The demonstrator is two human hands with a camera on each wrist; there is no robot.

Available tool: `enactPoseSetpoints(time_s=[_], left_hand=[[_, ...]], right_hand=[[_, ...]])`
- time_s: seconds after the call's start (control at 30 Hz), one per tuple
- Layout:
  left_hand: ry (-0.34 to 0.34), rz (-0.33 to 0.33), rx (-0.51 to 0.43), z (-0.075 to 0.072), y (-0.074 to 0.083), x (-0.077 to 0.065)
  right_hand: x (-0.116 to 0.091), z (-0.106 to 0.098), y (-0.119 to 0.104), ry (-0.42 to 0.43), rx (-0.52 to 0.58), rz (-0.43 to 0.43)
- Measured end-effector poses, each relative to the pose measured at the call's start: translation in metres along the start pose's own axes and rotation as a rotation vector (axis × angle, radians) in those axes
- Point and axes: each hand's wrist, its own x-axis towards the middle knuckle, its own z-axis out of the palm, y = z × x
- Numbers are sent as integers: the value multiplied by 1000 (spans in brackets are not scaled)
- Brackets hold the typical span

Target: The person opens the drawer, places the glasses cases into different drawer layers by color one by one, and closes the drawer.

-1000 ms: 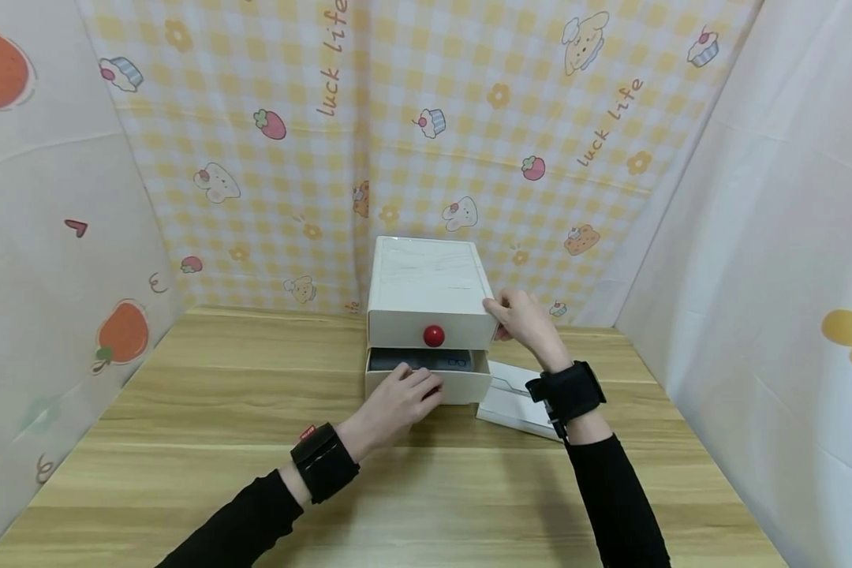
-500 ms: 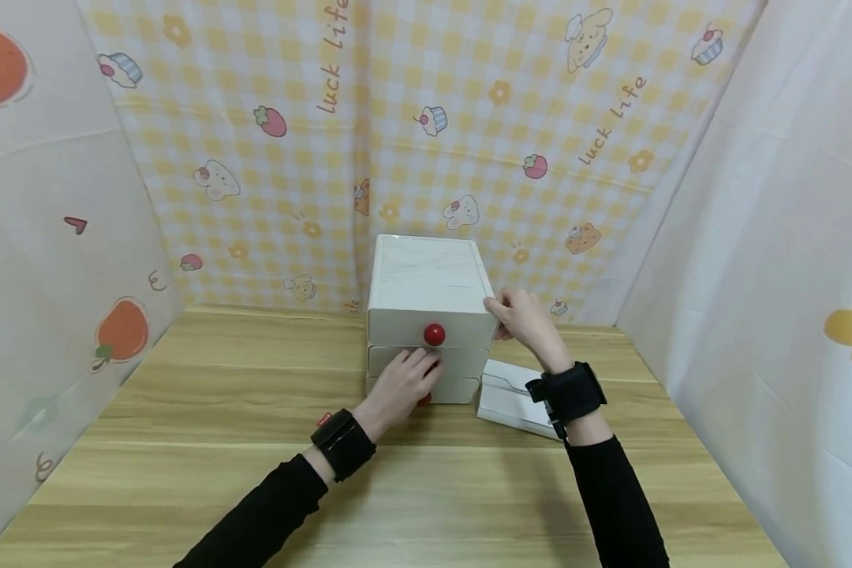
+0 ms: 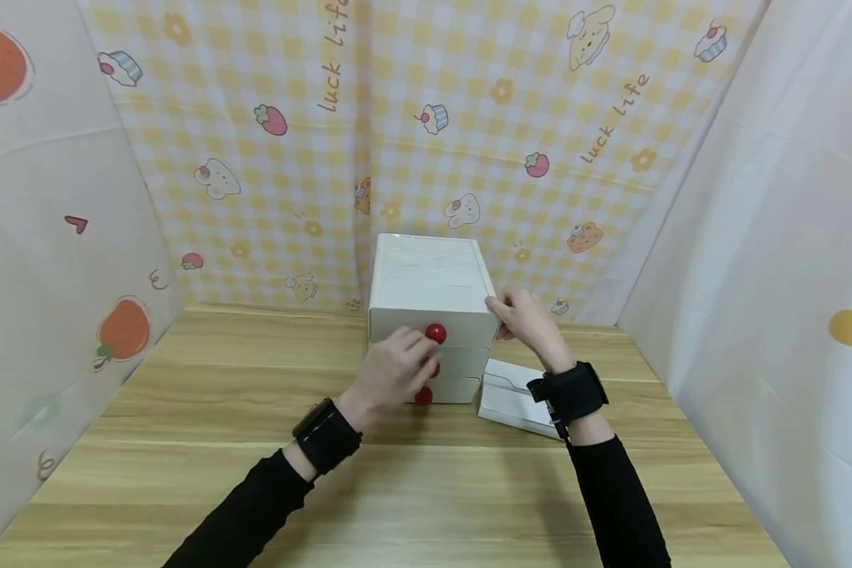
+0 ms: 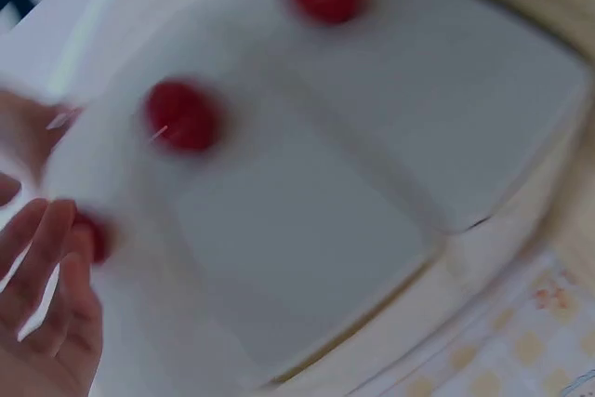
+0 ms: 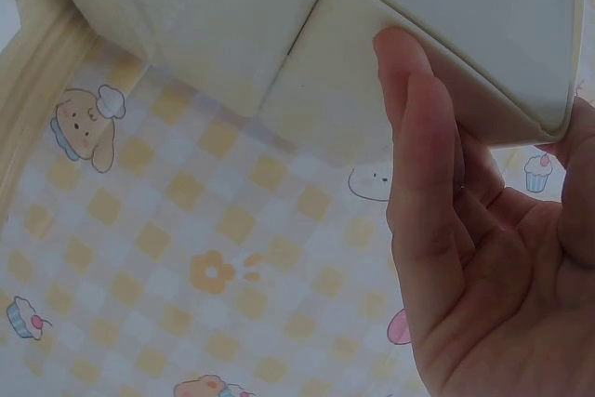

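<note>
A white three-drawer box stands on the table, all its drawers pushed in. Each front carries a round red knob; the top knob shows fully. My left hand is in front of the drawer fronts, its fingers loosely bent and blurred. In the left wrist view the fingertips lie close to the top knob; whether they touch it cannot be told. My right hand holds the box's upper right front corner, with fingers along the side and the thumb at the top.
A flat white folded piece lies on the wooden table, right of the box and partly behind the right wrist. A yellow checked cloth hangs behind the box, and pale cloths hang at both sides.
The middle drawer, part open with a dark item inside a second ago, is now pushed in. My left hand has moved off its front and slightly left; the right hand stays.
</note>
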Motion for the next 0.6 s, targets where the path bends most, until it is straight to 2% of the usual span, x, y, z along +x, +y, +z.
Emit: enactPoseSetpoints(time_s=[0.1, 0.17, 0.2, 0.27, 0.3, 0.37, 0.47, 0.53, 0.6], left_hand=[[117, -123, -80, -24, -7, 18], [116, -266, -98, -39, -15, 30], [85, -348, -85, -46, -21, 35], [-46, -511, -53, -57, -33, 42], [-137, -580, -44, -61, -38, 45], [-342, -677, -31, -66, -49, 49], [-590, -761, -104, -68, -60, 51], [-677, -773, -162, -66, -65, 51], [-705, -787, -226, -65, -69, 50]], right_hand=[[-1, 0, 0, 2, -1, 0], [-1, 0, 0, 1, -7, -3], [-1, 0, 0, -2, -8, -1], [-2, 0, 1, -15, -2, 4], [-3, 0, 1, -24, 1, 7], [-4, 1, 2, -43, 13, 14], [-5, 4, 4, -52, 26, 15], [-6, 6, 4, -32, 37, 6], [-7, 10, 4, 18, 36, -11]])
